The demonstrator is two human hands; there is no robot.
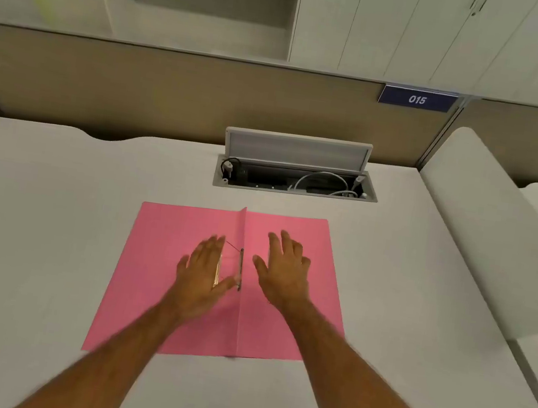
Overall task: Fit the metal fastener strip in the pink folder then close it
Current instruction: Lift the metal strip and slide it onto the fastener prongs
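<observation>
The pink folder lies open and flat on the white desk, its centre fold running away from me. A thin metal fastener strip sits along the fold near the middle, with a prong angled up to the left. My left hand hovers flat over the left leaf, its thumb touching the lower end of the strip. A blurred glint shows beside its fingers. My right hand is spread over the right leaf, just right of the fold, holding nothing.
Behind the folder, a cable box set into the desk stands with its lid raised and wires inside. A beige partition with a blue "015" sign closes the back. A padded white divider borders the right side.
</observation>
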